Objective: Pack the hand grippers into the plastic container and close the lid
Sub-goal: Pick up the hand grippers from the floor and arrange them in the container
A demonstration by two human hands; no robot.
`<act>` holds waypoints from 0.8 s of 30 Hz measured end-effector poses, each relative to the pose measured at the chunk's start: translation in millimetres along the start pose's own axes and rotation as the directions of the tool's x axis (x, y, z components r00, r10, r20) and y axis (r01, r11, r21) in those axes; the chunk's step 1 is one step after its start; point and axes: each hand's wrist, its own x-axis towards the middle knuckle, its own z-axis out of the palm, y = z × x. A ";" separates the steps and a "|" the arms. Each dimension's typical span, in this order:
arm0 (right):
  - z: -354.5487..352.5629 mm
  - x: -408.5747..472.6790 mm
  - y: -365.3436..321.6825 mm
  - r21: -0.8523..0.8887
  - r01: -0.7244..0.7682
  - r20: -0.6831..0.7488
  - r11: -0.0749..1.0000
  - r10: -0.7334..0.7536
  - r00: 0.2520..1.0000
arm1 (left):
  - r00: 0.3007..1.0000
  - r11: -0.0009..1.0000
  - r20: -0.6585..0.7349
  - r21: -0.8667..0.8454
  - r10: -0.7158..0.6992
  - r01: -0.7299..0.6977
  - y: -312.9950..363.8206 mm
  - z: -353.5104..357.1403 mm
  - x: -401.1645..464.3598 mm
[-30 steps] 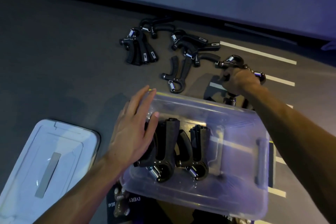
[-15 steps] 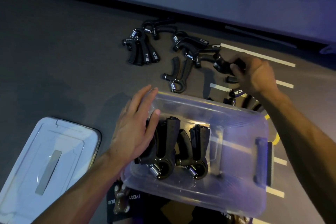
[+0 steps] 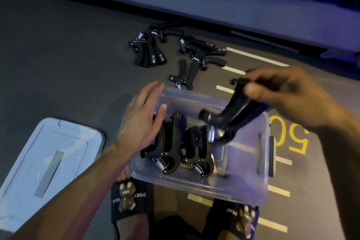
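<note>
While right hand [image 3: 292, 99] grips hand gripper [image 3: 231, 117], handles slant up-right, spring end down-left.

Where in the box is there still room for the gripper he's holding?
The bare patch is the right part of the plastic container, between the packed hand grippers and its right wall. The left part is crowded: two grippers stand side by side there, and the left hand rests against them. The right hand holds the next gripper above the middle.

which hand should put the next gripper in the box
Right. The right hand already grips a hand gripper above the container; the left hand rests on its rim.
</note>
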 end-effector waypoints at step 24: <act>120.1 -15.5 93.1 -0.370 -0.332 -0.225 0.868 0.263 0.938 | 1.000 1.000 -0.008 -0.004 0.008 -0.008 -1.3 0.3 -0.1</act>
